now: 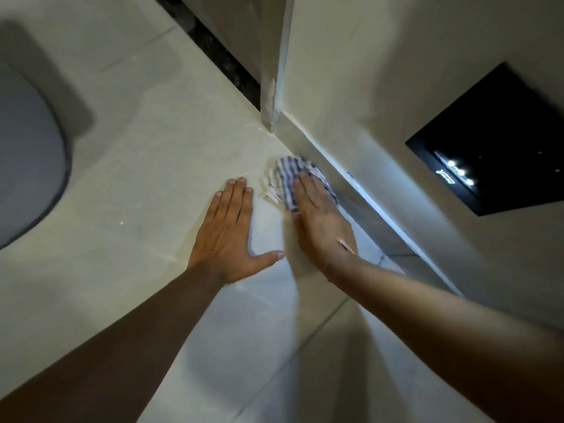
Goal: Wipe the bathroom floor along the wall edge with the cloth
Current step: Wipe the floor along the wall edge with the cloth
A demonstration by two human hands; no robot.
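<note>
On the pale tiled floor (146, 166) of a bathroom, seen from above, two bare forearms reach forward from the bottom of the view. The right hand (320, 218) lies flat and open, palm down, fingers straight and close together, pressing on a cloth (290, 175); it does not grip it, and the fingertips and upper palm cover the cloth's near part. The cloth is blue and white striped with a pale fringe along its left edge, bunched on the floor right against the skirting (360, 190) at the foot of the wall (366, 87), a little short of the corner where a vertical door frame or post (274, 87) meets the floor. The right hand's outline is slightly blurred. The left hand (229, 230) rests just beside it, also open and flat on the tile, fingers together and pointing away, thumb spread out to the right until it almost meets the right wrist; it touches no cloth. Further left, the rounded grey edge of a toilet (33, 166) fills the side of the view. On the wall to the right sits a black glossy panel (494, 141) with small bright light reflections and a pale mark too blurred to read.
</note>
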